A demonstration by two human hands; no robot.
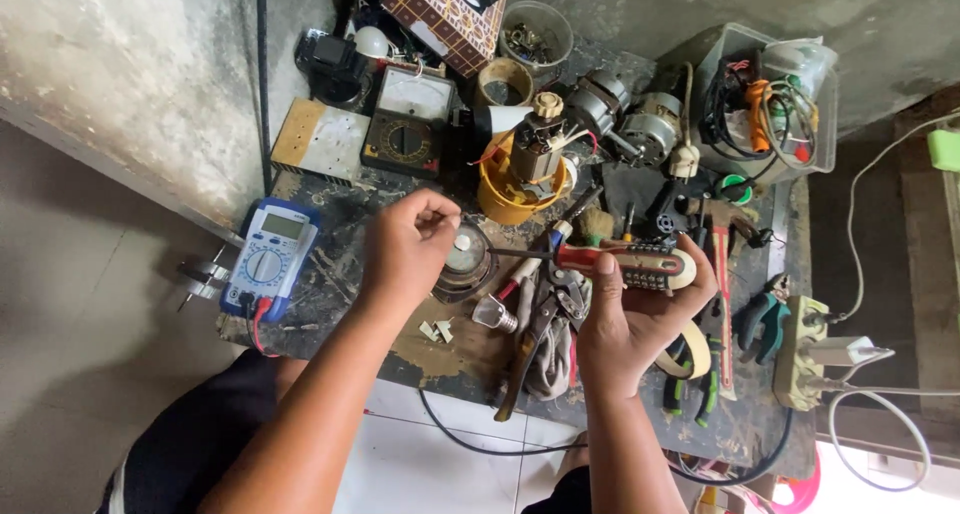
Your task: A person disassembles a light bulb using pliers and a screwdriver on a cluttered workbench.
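Note:
My right hand grips a screwdriver by its red, cream and black handle, held level above the cluttered bench. Its thin dark shaft points left toward my left hand. The fingers of my left hand are pinched together around the shaft's tip, or a very small part there; I cannot tell which. Just under the tip sits a round metal-and-glass part. Behind it stands a motor armature in a yellow housing.
A blue digital multimeter lies at the bench's left edge, with an analogue meter behind it. Pliers, a brush, green-handled cutters, tape, motors, a plastic bin of wires and a power strip crowd the bench.

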